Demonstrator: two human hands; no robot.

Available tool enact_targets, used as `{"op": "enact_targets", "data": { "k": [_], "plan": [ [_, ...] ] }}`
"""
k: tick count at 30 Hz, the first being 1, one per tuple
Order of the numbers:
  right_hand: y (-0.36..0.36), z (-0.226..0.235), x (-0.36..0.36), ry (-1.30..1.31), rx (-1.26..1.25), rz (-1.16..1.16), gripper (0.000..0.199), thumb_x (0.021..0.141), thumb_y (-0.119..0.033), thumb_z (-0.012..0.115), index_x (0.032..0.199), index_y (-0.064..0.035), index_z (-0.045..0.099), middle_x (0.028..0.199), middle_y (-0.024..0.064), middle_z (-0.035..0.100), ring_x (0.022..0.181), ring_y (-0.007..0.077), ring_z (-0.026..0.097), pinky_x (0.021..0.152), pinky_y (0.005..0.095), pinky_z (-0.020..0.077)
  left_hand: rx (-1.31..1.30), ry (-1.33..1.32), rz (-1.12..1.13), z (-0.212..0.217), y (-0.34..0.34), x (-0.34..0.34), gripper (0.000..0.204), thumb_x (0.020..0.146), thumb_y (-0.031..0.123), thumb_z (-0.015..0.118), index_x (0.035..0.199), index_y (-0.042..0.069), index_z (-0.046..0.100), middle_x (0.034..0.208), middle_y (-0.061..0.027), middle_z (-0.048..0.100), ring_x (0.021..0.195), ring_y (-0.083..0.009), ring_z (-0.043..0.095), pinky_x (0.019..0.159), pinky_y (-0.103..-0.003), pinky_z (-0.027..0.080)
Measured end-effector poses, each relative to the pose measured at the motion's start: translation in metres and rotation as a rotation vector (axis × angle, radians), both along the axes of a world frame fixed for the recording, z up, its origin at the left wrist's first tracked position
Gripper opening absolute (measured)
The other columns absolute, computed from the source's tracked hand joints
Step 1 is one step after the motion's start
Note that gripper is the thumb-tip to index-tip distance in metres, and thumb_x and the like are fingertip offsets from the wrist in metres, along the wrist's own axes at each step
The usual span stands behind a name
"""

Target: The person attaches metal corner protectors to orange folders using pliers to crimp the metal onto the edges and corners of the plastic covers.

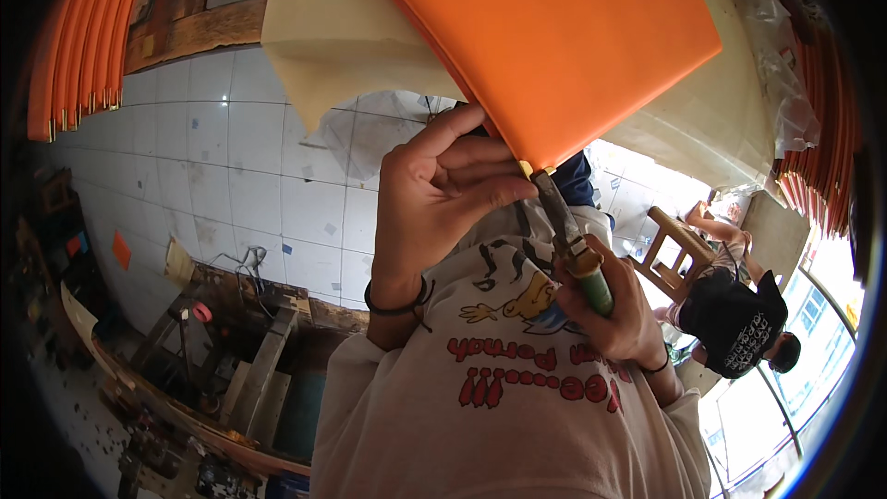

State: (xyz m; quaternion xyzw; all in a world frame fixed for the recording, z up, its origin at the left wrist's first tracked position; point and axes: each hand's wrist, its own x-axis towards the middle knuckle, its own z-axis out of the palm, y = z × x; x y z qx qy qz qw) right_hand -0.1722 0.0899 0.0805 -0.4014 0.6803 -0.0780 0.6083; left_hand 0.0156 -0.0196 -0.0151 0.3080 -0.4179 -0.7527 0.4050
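An orange folder-like cover with a smooth, slightly shiny surface lies in front of me, one corner pointing at my body. Small gold-coloured metal corner pieces sit at that tip. My left hand pinches the cover's left edge beside the tip, thumb and fingers closed together. In my right hand is a pair of pliers with green grips. Their jaws meet the metal at the corner; whether they clamp it cannot be made out. My fingers wrap round the grips and partly hide them.
Beige sheet material covers the work surface under the cover. Stacked orange covers with gold corners stand at the far left, more orange pieces at the right. A wooden stool and another person are at right. Wooden frames stand lower left.
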Motion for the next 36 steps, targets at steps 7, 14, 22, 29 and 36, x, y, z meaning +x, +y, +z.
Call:
{"op": "enact_targets", "data": {
  "k": [7, 14, 22, 29, 36],
  "plan": [
    [-0.004, -0.007, -0.013, -0.145, -0.089, -0.001, 0.025, 0.086, -0.013, 0.065, 0.105, -0.0045, 0.051, 0.076, 0.0155, 0.063, 0.069, 0.0341, 0.063, 0.063, 0.0396, 0.0468, -0.049, -0.021, 0.017, 0.001, 0.001, 0.000, 0.062, 0.081, -0.015, 0.067, 0.137, -0.008, 0.041, 0.110, -0.0248, 0.067, 0.102, -0.0288, 0.069, 0.087, -0.034, 0.061],
    [0.004, -0.002, -0.025, -0.084, -0.159, -0.041, 0.023, 0.083, -0.001, 0.066, 0.104, -0.0009, 0.057, 0.094, 0.0112, 0.062, 0.082, 0.0287, 0.064, 0.074, 0.0363, 0.0477, -0.007, 0.008, 0.022, 0.004, -0.001, -0.001, 0.063, 0.079, -0.017, 0.068, 0.136, -0.009, 0.042, 0.110, -0.0248, 0.067, 0.102, -0.0299, 0.069, 0.087, -0.036, 0.061],
    [-0.001, 0.000, -0.016, -0.239, -0.146, 0.067, 0.042, 0.082, 0.004, 0.060, 0.123, -0.0038, 0.061, 0.148, 0.0165, 0.040, 0.124, 0.0328, 0.054, 0.099, 0.0375, 0.0437, -0.037, 0.000, 0.053, 0.005, 0.002, -0.003, 0.069, 0.075, -0.016, 0.073, 0.136, -0.009, 0.042, 0.108, -0.0227, 0.068, 0.101, -0.0298, 0.069, 0.086, -0.037, 0.061],
    [0.000, -0.002, -0.016, -0.255, -0.207, 0.073, 0.042, 0.082, 0.003, 0.061, 0.123, -0.0040, 0.060, 0.147, 0.0181, 0.041, 0.124, 0.0343, 0.054, 0.099, 0.0378, 0.0436, -0.073, -0.071, 0.081, 0.009, 0.004, -0.007, 0.072, 0.072, -0.015, 0.076, 0.136, -0.008, 0.043, 0.107, -0.0211, 0.069, 0.098, -0.0291, 0.070, 0.084, -0.037, 0.062],
    [0.001, -0.005, -0.016, -0.226, -0.161, 0.032, 0.028, 0.085, 0.003, 0.058, 0.114, 0.0035, 0.061, 0.132, 0.0184, 0.055, 0.119, 0.0296, 0.056, 0.100, 0.0381, 0.0436, -0.049, -0.093, 0.098, 0.012, 0.005, -0.007, 0.070, 0.073, -0.015, 0.075, 0.136, -0.008, 0.044, 0.106, -0.0206, 0.069, 0.098, -0.0287, 0.070, 0.082, -0.036, 0.063]
  ]
}}
